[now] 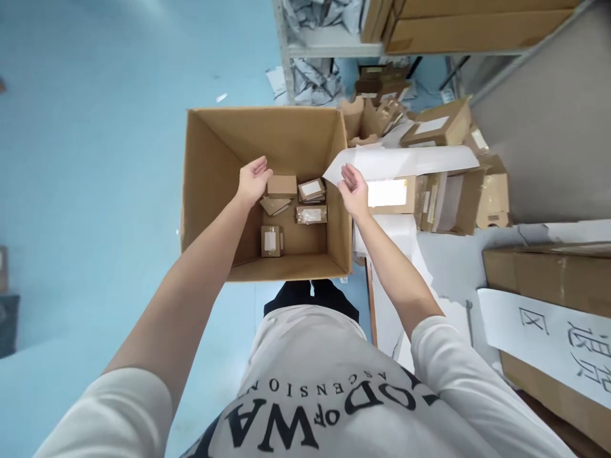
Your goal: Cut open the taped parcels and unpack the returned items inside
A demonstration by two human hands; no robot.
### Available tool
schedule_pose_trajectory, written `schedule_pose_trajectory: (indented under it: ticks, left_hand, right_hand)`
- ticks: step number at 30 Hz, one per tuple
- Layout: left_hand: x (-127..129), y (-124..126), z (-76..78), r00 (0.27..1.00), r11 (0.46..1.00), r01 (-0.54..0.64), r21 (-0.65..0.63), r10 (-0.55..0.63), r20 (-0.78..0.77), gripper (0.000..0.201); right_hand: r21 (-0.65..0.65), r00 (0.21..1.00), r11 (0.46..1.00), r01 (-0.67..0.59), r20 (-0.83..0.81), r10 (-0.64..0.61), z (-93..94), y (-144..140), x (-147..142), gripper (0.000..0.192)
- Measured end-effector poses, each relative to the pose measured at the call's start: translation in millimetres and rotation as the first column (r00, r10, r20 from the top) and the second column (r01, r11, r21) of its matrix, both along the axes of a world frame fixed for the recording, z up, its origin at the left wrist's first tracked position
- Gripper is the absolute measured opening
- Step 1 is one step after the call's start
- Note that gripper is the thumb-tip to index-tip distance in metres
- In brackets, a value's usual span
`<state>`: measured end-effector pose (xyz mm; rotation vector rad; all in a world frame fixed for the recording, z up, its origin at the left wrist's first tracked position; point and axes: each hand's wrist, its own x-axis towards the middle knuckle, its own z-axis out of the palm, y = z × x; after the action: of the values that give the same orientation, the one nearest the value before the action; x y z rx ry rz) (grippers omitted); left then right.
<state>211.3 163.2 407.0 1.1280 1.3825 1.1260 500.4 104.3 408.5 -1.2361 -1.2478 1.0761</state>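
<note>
A large open cardboard box [210, 165] stands in front of me, with several small brown boxes on its bottom. My left hand [254, 181] is over the box's inside, fingers stretched and palm turned inward, with nothing in it. Close by its fingertips is a plain small box [282, 186]. A labelled small box [272, 240] lies lower down, apart from the others. My right hand [354, 189] hovers around the box's right edge, fingers loosely apart and holding nothing. Beside it is a curled sheet of white paper [410, 160]; whether they touch, I cannot tell.
To the right, several cardboard cartons [436, 124] and paper sheets are heaped on a surface. A shelf [334, 49] with grey plastic parcels [315, 79] is at the back. A carton [548, 273] bears a handwritten sign [548, 337]. Blue floor [95, 159] stretches to the left.
</note>
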Motion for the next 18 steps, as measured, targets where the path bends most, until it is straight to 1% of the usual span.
schedule_pose_trajectory:
  ticks: [4,7,11,15,18]
  left_hand:
    - [-43,-46,-13.3,0.988,0.987,-0.142,-0.073,0.137,-0.066,0.050]
    - [-66,-65,-18.4,0.974,0.969,-0.209,-0.133,0.194,-0.115,0.049]
    - [-86,-73,-27.3,0.966,0.958,-0.241,-0.153,0.222,-0.133,0.048]
    - [-100,-74,-40.8,0.974,0.965,-0.219,-0.146,0.208,-0.087,0.047]
    - [-115,-75,-49.6,0.978,0.964,-0.210,-0.163,0.208,-0.030,0.052]
  right_hand:
    - [-0.111,0.997,0.992,-0.055,-0.057,0.049,-23.8,-11,-36,0.076]
    - [-0.184,0.995,0.981,-0.068,-0.089,0.052,-32.7,-20,-55,0.074]
    - [-0.241,0.995,0.968,-0.065,-0.094,0.043,-39.6,-29,-76,0.072]
    - [-0.265,0.996,0.963,-0.042,-0.090,0.019,-44.1,-37,-100,0.073]
    - [-0.263,0.997,0.965,0.008,-0.068,-0.027,-46.5,-44,-123,0.077]
